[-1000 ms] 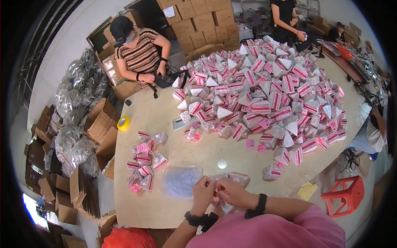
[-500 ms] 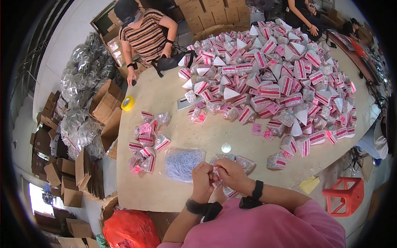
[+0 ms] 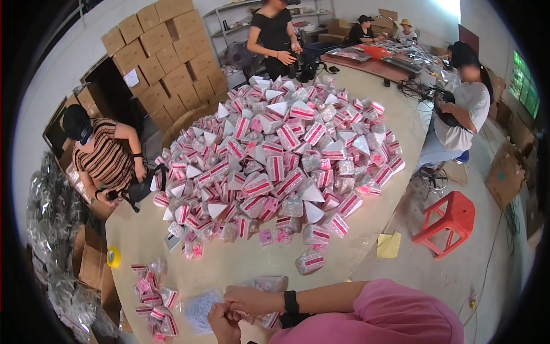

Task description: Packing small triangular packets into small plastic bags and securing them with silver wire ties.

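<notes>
My left hand (image 3: 225,324) and my right hand (image 3: 251,300) are closed and nearly touching at the table's near edge. Their fingertips are pinched together; whatever lies between them is too small to make out. Just left of them is a clear bag of pale, thin shredded strands (image 3: 200,310). A filled clear bag (image 3: 271,283) lies partly hidden beyond my right hand. To the left sits a small cluster of wedge-shaped packs with pink stripes (image 3: 152,298). A big heap of similar packs (image 3: 275,166) covers the middle of the table.
Yellow tape (image 3: 114,257) lies at the table's left edge. A person in a striped top (image 3: 109,155) works at the far left, another in black (image 3: 275,37) stands behind the heap. On the right are a red stool (image 3: 447,223) and a person in a white top (image 3: 467,109).
The view has swung right and up, showing more of the room and the people at the right. My hands now appear lower and further left in the picture, still pinched together.
</notes>
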Tool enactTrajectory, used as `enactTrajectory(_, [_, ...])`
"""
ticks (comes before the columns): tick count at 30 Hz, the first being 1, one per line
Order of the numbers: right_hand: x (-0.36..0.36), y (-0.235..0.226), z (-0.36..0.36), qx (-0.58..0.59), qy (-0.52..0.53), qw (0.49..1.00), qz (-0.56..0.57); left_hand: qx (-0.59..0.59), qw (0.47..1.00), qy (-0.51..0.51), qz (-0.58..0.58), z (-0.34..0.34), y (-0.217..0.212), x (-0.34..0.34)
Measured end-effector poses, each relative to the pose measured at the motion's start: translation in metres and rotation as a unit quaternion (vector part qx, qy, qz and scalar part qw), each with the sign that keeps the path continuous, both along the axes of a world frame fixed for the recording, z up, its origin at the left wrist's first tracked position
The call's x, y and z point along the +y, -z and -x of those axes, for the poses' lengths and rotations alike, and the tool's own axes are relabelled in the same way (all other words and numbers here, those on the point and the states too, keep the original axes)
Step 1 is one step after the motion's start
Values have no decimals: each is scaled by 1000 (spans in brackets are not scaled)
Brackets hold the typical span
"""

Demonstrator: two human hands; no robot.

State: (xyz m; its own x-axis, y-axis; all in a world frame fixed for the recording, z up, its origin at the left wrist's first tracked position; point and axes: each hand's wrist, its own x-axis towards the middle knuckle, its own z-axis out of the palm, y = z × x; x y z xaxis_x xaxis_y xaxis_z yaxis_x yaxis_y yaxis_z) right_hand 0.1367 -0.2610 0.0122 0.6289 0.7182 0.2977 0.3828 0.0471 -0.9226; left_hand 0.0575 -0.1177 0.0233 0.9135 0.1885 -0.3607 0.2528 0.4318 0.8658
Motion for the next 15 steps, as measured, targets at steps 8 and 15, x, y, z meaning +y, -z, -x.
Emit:
enactTrajectory(8, [-3,-34,-1,132,-54,985,-100,13,998,-18,65,2,-32,-4])
enactTrajectory(15, [-3,-88,-11,217,-152,956,-126,-108,960,26,-255,0,-47,-16])
